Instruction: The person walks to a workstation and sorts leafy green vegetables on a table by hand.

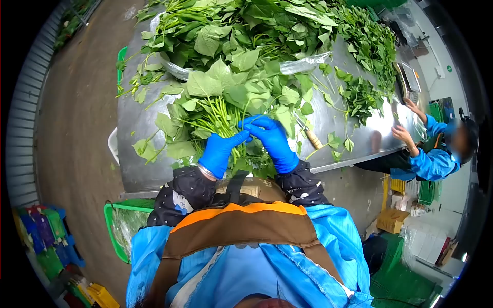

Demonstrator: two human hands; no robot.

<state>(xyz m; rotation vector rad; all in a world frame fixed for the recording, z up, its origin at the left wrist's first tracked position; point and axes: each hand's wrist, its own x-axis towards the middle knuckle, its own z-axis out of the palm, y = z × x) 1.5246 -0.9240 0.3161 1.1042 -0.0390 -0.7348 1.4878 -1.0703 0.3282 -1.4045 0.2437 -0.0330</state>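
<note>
A bunch of leafy green stems [220, 114] lies in front of me at the table's near edge, leaves spreading out at the far side. Wrapped round the near part of its stems is my left hand [220, 153], in a blue glove. My right hand [271, 141], gloved the same way, is closed at the right of the bunch. Its fingertips meet my left thumb and index finger over the stems; what they pinch is hidden. To the right of it lies a knife with a wooden handle [313, 139], its blade partly under leaves.
A big heap of leafy greens [215, 38] covers the far part of the metal table [138, 177], with clear plastic [305, 63] under it. Loose sprigs [359, 97] lie at right. A co-worker [429, 149] stands at the right end. A green crate [115, 231] stands below left.
</note>
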